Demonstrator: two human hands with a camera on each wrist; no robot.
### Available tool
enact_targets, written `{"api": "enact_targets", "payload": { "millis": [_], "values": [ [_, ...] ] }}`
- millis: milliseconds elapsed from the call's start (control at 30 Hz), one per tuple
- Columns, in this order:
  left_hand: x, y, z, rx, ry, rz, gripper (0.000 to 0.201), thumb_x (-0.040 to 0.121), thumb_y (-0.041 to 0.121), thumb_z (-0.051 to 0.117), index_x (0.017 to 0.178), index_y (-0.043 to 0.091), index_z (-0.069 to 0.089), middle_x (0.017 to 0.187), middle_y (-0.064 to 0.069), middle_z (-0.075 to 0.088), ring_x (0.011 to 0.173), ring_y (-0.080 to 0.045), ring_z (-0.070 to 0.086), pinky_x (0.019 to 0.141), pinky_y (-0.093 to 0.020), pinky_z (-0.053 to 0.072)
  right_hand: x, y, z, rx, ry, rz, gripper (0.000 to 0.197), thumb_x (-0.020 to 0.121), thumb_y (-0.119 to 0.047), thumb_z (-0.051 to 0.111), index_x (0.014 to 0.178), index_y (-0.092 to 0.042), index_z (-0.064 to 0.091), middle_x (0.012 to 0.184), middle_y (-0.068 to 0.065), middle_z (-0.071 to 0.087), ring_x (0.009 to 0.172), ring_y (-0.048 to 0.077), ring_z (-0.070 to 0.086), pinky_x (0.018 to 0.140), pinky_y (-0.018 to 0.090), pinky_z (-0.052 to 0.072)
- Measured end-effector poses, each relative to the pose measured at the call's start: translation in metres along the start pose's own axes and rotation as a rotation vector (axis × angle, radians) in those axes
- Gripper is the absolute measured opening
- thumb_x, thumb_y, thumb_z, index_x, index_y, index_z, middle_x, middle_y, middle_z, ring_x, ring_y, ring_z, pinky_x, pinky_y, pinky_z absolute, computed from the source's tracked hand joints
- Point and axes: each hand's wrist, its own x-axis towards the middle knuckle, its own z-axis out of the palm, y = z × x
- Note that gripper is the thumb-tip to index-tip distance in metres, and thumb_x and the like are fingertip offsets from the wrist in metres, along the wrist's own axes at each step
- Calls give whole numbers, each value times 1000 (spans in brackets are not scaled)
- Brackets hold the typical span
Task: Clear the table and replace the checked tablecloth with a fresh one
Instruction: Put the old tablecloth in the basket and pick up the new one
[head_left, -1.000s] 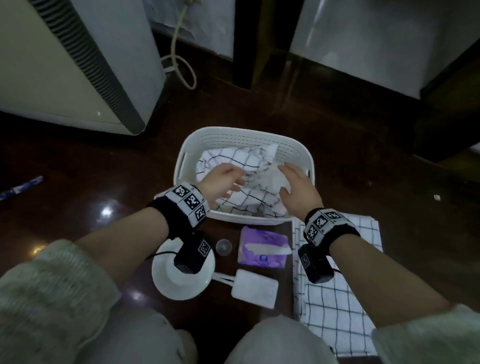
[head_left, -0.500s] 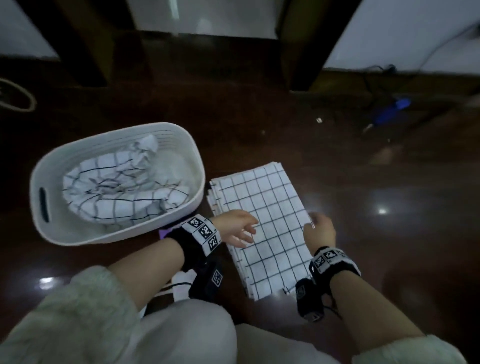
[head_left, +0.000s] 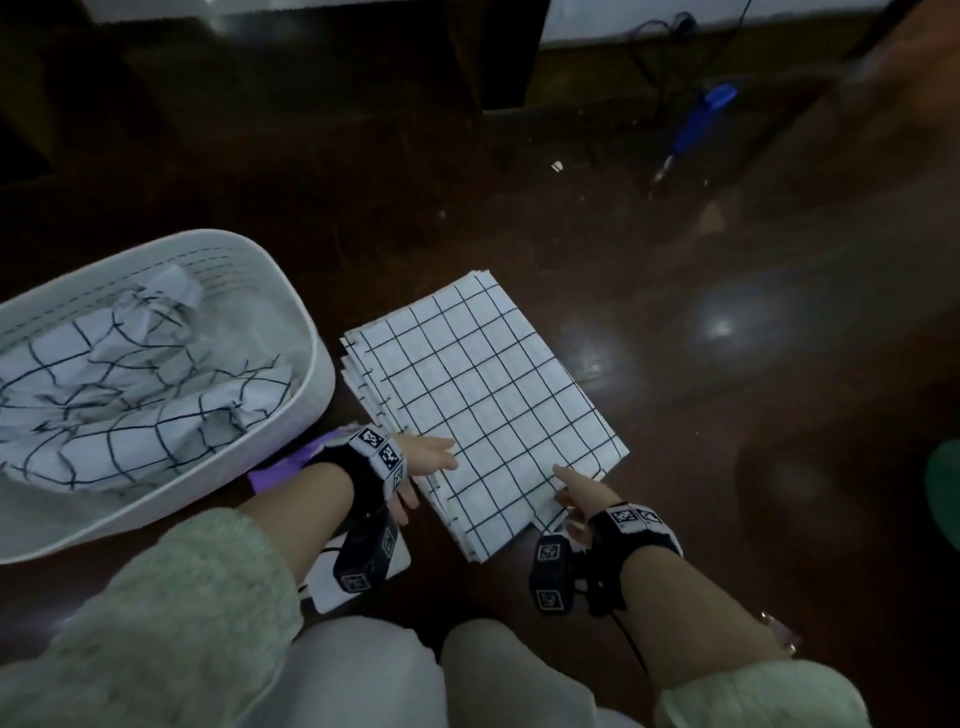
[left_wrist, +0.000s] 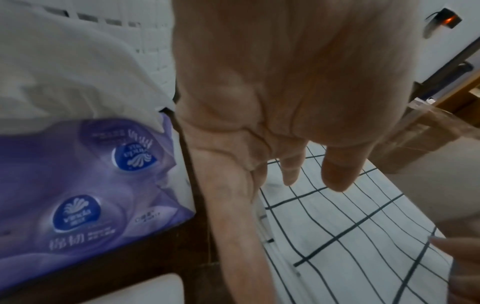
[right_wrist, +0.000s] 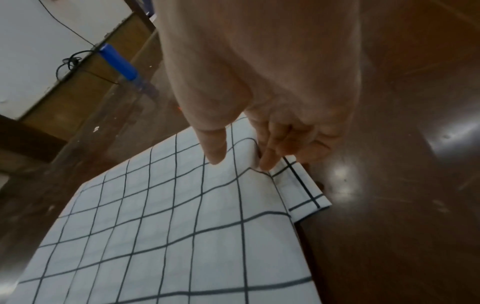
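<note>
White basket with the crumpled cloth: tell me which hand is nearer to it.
Left. The left hand rests at the folded checked cloth's near-left edge, just beside the white basket. The right hand is at the cloth's far side.

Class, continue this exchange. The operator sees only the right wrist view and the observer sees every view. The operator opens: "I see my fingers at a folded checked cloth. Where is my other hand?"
Observer: Your left hand lies at the folded cloth's near left edge, fingers straight.
Operator: What is further left?
Observer: A white basket stands close beside the cloth.
Operator: Anything in it?
Observer: A crumpled checked cloth lies inside.
</note>
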Motion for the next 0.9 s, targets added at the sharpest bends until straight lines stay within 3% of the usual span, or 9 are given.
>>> {"api": "enact_targets", "payload": {
  "millis": [67, 167, 333, 400, 500, 600, 667, 800, 900],
  "values": [
    [0, 1, 2, 17, 32, 5, 59, 100, 34, 44, 151, 38, 15, 159, -8, 13, 127, -41, 44, 86, -52, 50, -3, 3, 3, 23, -38, 32, 46, 83, -48, 68, 112, -17, 52, 102, 1, 56, 104, 25, 53, 92, 40, 45],
    [-3, 4, 0, 96, 24, 51, 57, 102, 30, 40, 152, 32, 13, 160, -8, 10, 129, -34, 46, 97, -44, 44, -10, -1, 9, 338, -81, 59, 40, 86, -37, 67, 112, -12, 51, 110, 5, 56, 104, 28, 56, 88, 43, 46],
    [-13, 8, -9, 117, -1, 92, 64, 97, 35, 50, 149, 41, 14, 156, -7, 25, 102, -31, 62, 59, -35, 53, -31, -27, 16, 423, -66, -18, 14, 88, -26, 64, 92, -13, 59, 83, 2, 64, 75, 17, 60, 79, 32, 48],
    [-23, 11, -13, 192, 28, 130, 71, 93, 38, 56, 150, 38, 13, 153, -7, 31, 114, -30, 56, 67, -35, 53, -45, -40, 15, 383, -75, -48, 13, 88, -20, 63, 80, -14, 55, 64, 2, 60, 56, 13, 57, 60, 27, 44],
    [-46, 20, -20, 476, 132, 278, 84, 86, 25, 70, 151, 26, 17, 151, -5, 35, 126, -20, 47, 83, -20, 43, -69, -68, 9, 442, -141, -125, 22, 92, -11, 56, 71, -11, 47, 46, 3, 52, 36, 13, 52, 66, 30, 46],
    [-62, 33, -25, 668, 188, 349, 99, 77, 15, 77, 151, 25, 13, 149, -2, 33, 130, -19, 36, 96, -23, 40, -100, -101, 3, 504, -234, -207, 17, 95, -7, 49, 78, -6, 52, 55, 5, 62, 46, 15, 61, 78, 37, 52],
    [-72, 36, -29, 762, 308, 370, 104, 71, 30, 81, 150, 31, 14, 143, -3, 29, 130, -27, 36, 104, -38, 38, -117, -120, 0, 530, -265, -244, 14, 94, -6, 47, 84, -5, 56, 63, 5, 65, 60, 16, 60, 61, 38, 59],
    [-117, 39, -32, 647, 621, 544, 47, 87, 39, 62, 131, 35, 46, 115, -2, 35, 98, -20, 47, 80, -32, 43, -174, -139, -8, 615, -275, -278, 17, 95, -6, 44, 88, -4, 59, 61, 3, 64, 58, 12, 58, 50, 43, 58],
    [-179, 52, -24, 650, 744, 568, 29, 90, 28, 54, 119, 26, 59, 125, -1, 37, 116, -26, 36, 95, -36, 32, -235, -142, -23, 708, -273, -290, 15, 96, -11, 47, 88, -7, 59, 56, 0, 63, 49, 8, 57, 56, 36, 59]
  ]
}}
